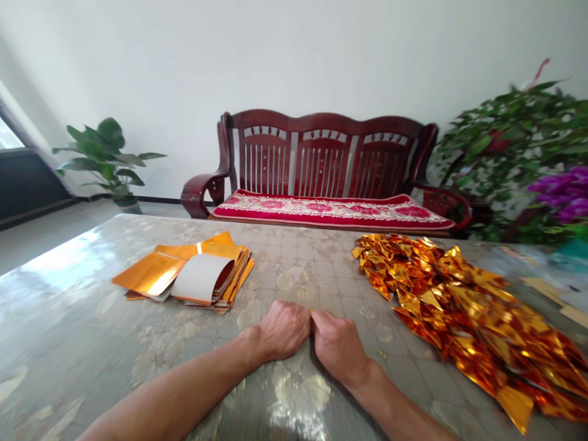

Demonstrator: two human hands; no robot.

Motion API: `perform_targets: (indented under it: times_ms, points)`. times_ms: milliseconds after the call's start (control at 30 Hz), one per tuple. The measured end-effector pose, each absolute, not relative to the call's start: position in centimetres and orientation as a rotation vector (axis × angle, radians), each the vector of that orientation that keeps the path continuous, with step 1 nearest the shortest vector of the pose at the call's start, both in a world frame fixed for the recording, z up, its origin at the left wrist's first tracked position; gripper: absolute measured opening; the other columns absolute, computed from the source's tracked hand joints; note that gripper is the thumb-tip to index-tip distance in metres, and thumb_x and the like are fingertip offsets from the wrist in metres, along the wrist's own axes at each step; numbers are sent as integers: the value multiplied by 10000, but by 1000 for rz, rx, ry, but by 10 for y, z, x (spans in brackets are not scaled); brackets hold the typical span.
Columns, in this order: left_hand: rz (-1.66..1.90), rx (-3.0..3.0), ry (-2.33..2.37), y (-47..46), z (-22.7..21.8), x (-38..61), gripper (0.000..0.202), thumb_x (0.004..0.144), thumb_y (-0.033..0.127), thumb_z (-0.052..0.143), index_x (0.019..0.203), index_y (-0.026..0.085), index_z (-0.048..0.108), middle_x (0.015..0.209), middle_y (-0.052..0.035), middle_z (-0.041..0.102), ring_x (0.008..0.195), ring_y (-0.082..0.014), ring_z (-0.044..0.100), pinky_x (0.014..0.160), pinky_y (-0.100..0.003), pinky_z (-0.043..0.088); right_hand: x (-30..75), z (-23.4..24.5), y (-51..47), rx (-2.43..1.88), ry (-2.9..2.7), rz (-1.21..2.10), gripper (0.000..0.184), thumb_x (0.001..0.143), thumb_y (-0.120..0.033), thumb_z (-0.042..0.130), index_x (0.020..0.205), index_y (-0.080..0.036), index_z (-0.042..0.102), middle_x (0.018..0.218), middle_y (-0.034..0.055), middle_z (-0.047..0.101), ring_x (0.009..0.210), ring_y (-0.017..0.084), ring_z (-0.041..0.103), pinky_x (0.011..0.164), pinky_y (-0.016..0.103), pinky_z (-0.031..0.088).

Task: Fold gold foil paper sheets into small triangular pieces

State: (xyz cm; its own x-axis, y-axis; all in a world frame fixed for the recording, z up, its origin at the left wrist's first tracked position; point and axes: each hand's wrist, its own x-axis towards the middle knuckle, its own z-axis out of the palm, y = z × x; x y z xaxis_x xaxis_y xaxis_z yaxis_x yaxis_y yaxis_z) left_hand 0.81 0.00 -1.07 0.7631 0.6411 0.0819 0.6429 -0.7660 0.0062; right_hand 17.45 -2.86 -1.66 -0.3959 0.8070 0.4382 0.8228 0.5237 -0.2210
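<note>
My left hand and my right hand meet knuckle to knuckle at the middle of the table, both with curled fingers. Between them shows a tiny glint of gold, the edge of a piece of gold foil paper; my fingers hide the rest. Beyond my left hand lies a loose stack of gold foil paper sheets, one curled over with its pale back up. To the right of my right hand spreads a long heap of folded gold foil pieces.
The table has a shiny, flower-patterned cover. A dark red wooden bench with a red and white seat cover stands behind it. Clear plastic lies at the right. Potted plants stand at left and right.
</note>
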Motion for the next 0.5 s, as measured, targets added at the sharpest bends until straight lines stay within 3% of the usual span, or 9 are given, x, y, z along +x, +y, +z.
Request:
perform_targets:
  times_ms: [200,400,500]
  points:
    - [-276,-2928,-1086,2,-14,2,266,978,211,366,806,175,567,759,-55,635,656,-173,577,608,-293,403,180,-13,-24,-1335,-2266,58,286,920,-100,411,769,-199,633,718,22,700,673,138,653,619,250,357]
    - [-321,-2840,-1279,9,-6,-8,288,1010,254,339,852,193,571,787,-35,646,698,-167,615,625,-257,416,196,-6,-10,-1416,-2251,35,237,934,-165,496,998,-249,709,907,14,765,809,144,702,678,221,422]
    - [-302,-2809,-1319,14,-5,-12,302,1013,271,349,837,193,582,785,-36,650,717,-171,624,643,-250,428,203,-7,-6,-1441,-2233,14,236,929,-181,521,1026,-266,719,947,8,767,834,145,707,689,218,441]
